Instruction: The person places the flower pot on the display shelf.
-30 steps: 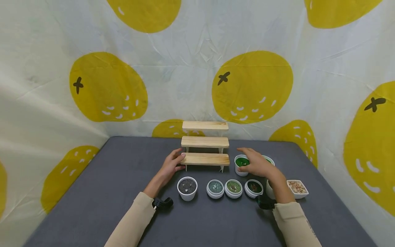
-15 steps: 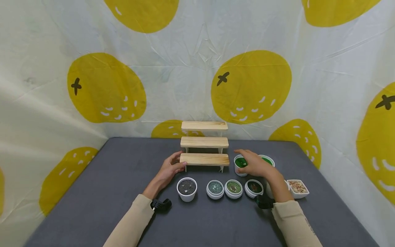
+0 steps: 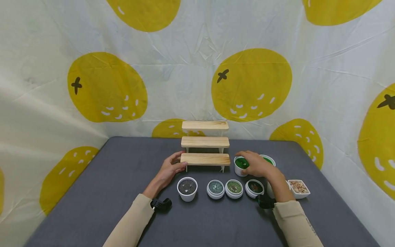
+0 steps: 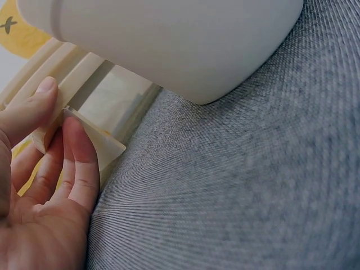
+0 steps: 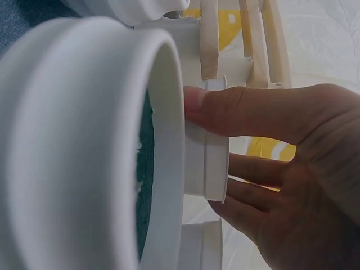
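A three-tier wooden display stand [image 3: 205, 159] stands at the back middle of the table. My left hand [image 3: 168, 168] grips the left end of its lowest tier. In the left wrist view the thumb [image 4: 42, 95] lies along the board, and the fingers curl by the support beneath. To the right of the stand is a white cup [image 3: 239, 170] with bright green contents. My right hand [image 3: 258, 164] grips it; in the right wrist view the thumb [image 5: 225, 112] presses one side of the cup [image 5: 211, 169], the fingers the other. The cup stands upright.
Nearest my left wrist is a white cup [image 3: 186, 197] of dark grey material. Three low white jars, bluish [image 3: 215, 189], green [image 3: 234, 189] and dark [image 3: 254, 188], line the front. Another green-filled cup [image 3: 270, 159] and a square dish [image 3: 298, 188] of tan bits stand right.
My right hand has closed its fingers and thumb in around the green-filled cup. The left hand has shifted slightly and settled against the stand's lowest tier.
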Available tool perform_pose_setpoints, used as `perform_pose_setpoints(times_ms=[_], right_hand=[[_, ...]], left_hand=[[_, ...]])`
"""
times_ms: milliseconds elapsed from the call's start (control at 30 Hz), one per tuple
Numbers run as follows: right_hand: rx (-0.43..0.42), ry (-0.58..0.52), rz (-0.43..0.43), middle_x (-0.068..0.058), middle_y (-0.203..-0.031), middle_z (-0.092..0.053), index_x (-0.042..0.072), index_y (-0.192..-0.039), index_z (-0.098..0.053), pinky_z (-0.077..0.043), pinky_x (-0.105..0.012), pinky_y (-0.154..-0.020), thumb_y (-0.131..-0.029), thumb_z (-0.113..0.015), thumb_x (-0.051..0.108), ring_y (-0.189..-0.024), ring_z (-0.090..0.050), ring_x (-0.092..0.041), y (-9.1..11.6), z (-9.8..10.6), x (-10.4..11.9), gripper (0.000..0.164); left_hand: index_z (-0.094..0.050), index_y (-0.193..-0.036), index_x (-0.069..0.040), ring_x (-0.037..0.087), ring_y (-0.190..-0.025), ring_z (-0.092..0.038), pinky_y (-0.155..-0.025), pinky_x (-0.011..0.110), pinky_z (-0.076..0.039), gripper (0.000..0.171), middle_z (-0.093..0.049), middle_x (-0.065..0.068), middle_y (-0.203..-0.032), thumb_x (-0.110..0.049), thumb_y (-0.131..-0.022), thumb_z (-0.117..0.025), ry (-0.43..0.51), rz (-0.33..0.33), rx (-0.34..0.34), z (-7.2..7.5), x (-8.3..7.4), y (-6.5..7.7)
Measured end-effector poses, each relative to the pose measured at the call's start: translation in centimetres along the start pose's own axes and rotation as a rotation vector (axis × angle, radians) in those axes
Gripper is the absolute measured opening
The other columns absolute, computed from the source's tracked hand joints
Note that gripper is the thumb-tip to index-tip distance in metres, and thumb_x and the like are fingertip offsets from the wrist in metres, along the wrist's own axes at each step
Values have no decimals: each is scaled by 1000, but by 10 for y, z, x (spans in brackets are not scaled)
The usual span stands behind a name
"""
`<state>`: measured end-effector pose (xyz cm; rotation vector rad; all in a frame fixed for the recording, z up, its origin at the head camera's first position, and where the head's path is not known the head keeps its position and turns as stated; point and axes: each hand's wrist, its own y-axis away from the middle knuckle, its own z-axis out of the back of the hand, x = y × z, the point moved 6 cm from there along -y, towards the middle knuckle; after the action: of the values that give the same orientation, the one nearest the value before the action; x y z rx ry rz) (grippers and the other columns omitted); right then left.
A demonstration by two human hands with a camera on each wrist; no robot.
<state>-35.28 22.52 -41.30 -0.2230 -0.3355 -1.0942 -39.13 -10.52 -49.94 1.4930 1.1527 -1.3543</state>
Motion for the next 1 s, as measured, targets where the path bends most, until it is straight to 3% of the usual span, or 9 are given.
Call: perform_pose_setpoints(times_ms=[200,433,1000], right_hand=[[-3,-1,-1,-26,-136,-60,1,-141,-57,-50,-58,-94,-81,-86,14,-117,-59,-43,-1,2,2,67],[-25,-20,10,-25,-132,-61,2,-140,-58,-52,-54,-88,-82,-86,19,-111,-60,-39,0,6,7,67],[-201,-76,14,-25,-135,-57,4,-143,-58,-52,-54,-88,-87,-83,24,-111,-60,-37,12,36,19,65]], left_hand=[[-46,-154,-7,15,-100,-64,-84,25,-57,65,-57,11,-124,-5,-94,-73,13,10,-9,1,0,0],[-42,-156,-7,12,-91,-64,-79,24,-56,68,-66,2,-104,-4,-95,-72,29,24,18,1,0,0],[-41,-157,-8,11,-89,-63,-79,23,-56,67,-65,1,-102,-4,-96,-71,47,42,23,3,-1,0]])
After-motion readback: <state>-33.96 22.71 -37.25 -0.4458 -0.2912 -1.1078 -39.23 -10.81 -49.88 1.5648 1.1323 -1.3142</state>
